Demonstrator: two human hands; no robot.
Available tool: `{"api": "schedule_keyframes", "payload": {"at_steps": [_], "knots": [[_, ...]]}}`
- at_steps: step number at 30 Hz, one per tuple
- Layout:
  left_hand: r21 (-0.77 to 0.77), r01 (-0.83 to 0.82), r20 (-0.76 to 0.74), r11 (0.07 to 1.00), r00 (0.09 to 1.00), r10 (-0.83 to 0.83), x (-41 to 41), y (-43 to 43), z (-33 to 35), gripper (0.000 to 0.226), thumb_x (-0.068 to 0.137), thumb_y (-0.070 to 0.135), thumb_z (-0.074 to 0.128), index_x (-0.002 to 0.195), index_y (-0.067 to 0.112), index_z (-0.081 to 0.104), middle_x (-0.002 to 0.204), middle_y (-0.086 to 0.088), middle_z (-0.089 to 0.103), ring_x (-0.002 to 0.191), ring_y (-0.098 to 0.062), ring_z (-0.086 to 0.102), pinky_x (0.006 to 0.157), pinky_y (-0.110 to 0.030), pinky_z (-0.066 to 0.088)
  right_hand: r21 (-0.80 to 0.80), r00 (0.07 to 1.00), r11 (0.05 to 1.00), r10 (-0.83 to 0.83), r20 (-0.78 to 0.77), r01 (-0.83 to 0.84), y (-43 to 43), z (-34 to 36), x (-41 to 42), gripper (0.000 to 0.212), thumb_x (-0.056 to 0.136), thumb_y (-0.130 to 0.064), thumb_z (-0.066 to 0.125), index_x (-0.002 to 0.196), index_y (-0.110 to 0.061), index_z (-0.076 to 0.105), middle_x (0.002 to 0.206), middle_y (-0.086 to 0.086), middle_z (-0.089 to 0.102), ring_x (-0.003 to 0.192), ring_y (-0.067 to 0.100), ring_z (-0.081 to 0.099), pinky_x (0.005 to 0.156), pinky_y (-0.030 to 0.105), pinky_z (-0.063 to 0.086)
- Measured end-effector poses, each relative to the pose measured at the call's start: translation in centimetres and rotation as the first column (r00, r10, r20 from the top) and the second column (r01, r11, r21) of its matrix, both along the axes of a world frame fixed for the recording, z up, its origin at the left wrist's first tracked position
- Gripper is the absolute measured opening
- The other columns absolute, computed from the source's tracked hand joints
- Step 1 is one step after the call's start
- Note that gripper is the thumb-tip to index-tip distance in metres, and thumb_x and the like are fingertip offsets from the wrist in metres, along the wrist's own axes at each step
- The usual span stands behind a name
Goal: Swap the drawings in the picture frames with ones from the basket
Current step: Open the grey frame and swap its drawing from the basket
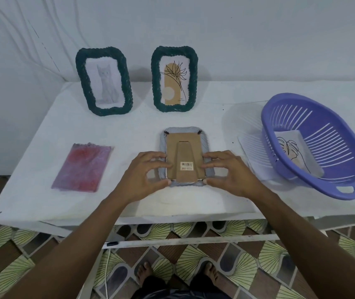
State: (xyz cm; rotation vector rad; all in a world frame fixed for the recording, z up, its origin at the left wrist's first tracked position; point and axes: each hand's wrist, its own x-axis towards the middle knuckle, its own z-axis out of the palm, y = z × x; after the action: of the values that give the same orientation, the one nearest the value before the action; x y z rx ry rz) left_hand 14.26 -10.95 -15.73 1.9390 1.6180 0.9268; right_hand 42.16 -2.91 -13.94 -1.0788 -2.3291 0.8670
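While face-down, frame (184, 151) between hands (144, 173) (229, 172)

Grey frame (185, 152) face-down ctr, back up. Green cat frame (81, 79) upright 11 o'clock, green plant frame (155, 83) 12. Red drawing (82, 168) flat, 9. Purple basket (323, 117) 3, leaf drawing (295, 147) inside.

- At the back of the tabletop (129, 130), the cat frame (104, 82) and the plant frame (174, 78) stand upright, apart, with a bare gap between them.
- A bare band runs between that pair and the face-down grey frame (185, 156).
- The left grip (146, 171) and right grip (226, 171) pinch its sides — both flanks are blocked.
- To the left, a flat red drawing (82, 167) lies low, with a bare strip beside it.
- To the right, the tilted purple basket (280, 98) walls off the way. A white sheet (250, 147) sticks out from under it.
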Motion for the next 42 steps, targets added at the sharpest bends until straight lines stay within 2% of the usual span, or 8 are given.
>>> {"api": "schedule_keyframes", "payload": {"at_steps": [5,14,22,28,31,36,39,42], "knots": [[0.027,-0.029,-0.023,0.999,0.999,0.03,0.3,0.0,-0.2,0.042,0.073,0.052,0.068,0.107,0.028,0.073,0.126,0.013,0.058,0.117,-0.008,0.048,0.1,-0.029,0.041,0.059,0.998,0.998,-0.033,-0.056,0.036,-0.4,-0.6,-0.4,0.039,0.069,-0.025,0.085,0.107,-0.023,0.074,0.123,-0.007,0.063,0.113,0.009,0.054,0.1,0.034,0.045],[0.018,-0.062,-0.002,0.998,0.998,0.062,0.1,-0.3,-0.2,0.031,0.077,0.021,0.081,0.107,0.022,0.074,0.127,0.005,0.06,0.116,-0.008,0.054,0.097,-0.007,0.035,0.107,0.991,0.99,-0.076,-0.111,0.088,-0.8,-1.3,-1.5,0.033,0.07,-0.022,0.082,0.102,-0.024,0.074,0.12,-0.005,0.065,0.11,0.009,0.057,0.097,0.037,0.046],[-0.023,-0.088,-0.039,0.996,0.995,0.087,-3.1,-0.6,0.5,0.04,0.074,0.049,0.063,0.11,0.033,0.068,0.125,0.01,0.058,0.111,-0.001,0.052,0.094,-0.004,0.033,0.122,0.994,0.99,-0.053,-0.097,0.065,-1.3,-1.1,-5.3,0.032,0.071,-0.029,0.079,0.103,-0.025,0.074,0.123,-0.002,0.065,0.109,0.007,0.056,0.094,0.04,0.048],[0.061,-0.184,-0.13,0.981,0.973,0.19,-2.7,0.2,1.5,0.043,0.079,0.049,0.055,0.109,0.022,0.071,0.12,0.004,0.06,0.111,-0.015,0.052,0.097,-0.035,0.04,0.104,0.995,0.991,-0.084,-0.056,0.09,-0.5,-0.8,-5.2,0.03,0.085,-0.03,0.064,0.115,-0.027,0.068,0.133,-0.004,0.057,0.12,0.01,0.052,0.105,0.033,0.037],[0.139,-0.172,-0.148,0.975,0.97,0.193,-0.8,1.8,2.3,0.044,0.081,0.05,0.052,0.112,0.022,0.068,0.121,0.004,0.06,0.112,-0.015,0.05,0.098,-0.04,0.041,0.21,0.979,0.958,-0.201,0.012,0.194,0.5,-0.7,-3.6,0.034,0.091,-0.013,0.061,0.124,-0.012,0.063,0.134,0.009,0.057,0.124,0.021,0.052,0.106,0.022,0.03],[-0.038,-0.002,-0.38,0.999,0.925,-0.012,4.7,4.5,2.8,0.062,0.08,0.066,0.046,0.13,0.03,0.054,0.139,0.004,0.044,0.132,-0.022,0.034,0.109,-0.045,0.025,0.291,0.958,0.928,-0.27,0.092,0.233,1.6,-1.7,-1.5,0.035,0.088,-0.008,0.06,0.122,-0.006,0.064,0.133,0.013,0.057,0.124,0.028,0.053,0.109,0.035,0.034],[-0.097,-0.063,-0.579,0.993,0.816,-0.005,6.9,5.2,1.6,0.07,0.083,0.074,0.041,0.142,0.038,0.037,0.153,-0.002,0.023,0.139,-0.026,0.015,0.11,-0.048,0.014,0.287,0.957,0.924,-0.281,0.067,0.251,1.6,-1.9,-1.7,0.035,0.088,-0.006,0.06,0.122,-0.007,0.064,0.134,0.012,0.057,0.125,0.026,0.052,0.109,0.037,0.035],[-0.035,-0.094,-0.595,0.995,0.802,0.055,7.1,5.4,0.8,0.066,0.086,0.068,0.038,0.141,0.032,0.041,0.153,-0.006,0.027,0.137,-0.029,0.022,0.109,-0.05,0.019,0.278,0.955,0.926,-0.287,0.07,0.258,1.5,-2.0,-1.7,0.035,0.088,-0.008,0.059,0.123,-0.009,0.063,0.135,0.009,0.056,0.127,0.024,0.05,0.11,0.034,0.031]]}}
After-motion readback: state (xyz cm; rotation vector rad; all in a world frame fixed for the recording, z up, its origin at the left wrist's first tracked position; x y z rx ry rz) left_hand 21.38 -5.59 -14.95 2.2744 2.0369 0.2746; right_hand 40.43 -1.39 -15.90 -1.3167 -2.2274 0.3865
